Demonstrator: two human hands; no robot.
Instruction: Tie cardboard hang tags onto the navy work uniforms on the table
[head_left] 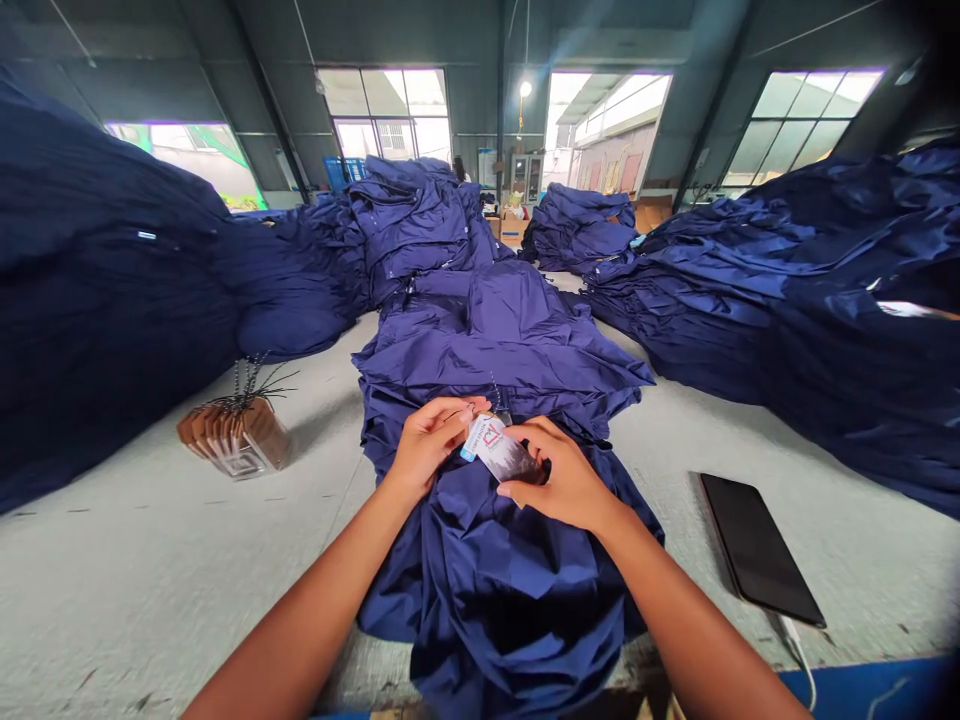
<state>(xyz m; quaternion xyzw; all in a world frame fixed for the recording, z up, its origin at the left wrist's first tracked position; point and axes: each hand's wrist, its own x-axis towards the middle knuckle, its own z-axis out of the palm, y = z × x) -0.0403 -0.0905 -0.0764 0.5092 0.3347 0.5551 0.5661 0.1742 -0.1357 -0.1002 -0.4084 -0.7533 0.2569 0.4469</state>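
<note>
A navy blue garment (510,560) lies in front of me and hangs over the table's near edge. Above it my right hand (559,475) is closed on a printed hang tag (504,450) with a red logo and a grey tree pattern, thumb below and fingers at its upper right. My left hand (442,440) pinches at the tag's upper left corner, near a thin dark string (493,385) and a blue-and-white label (474,440). What exactly lies between the left fingertips is partly hidden.
On the left stands a row of brown tags in clear sleeves (236,435) with black strings. A black phone (761,548) with a white cable lies at right on the pale table (300,560). Big navy garment heaps (112,280) rise on both sides, and more garments (420,230) are stacked ahead.
</note>
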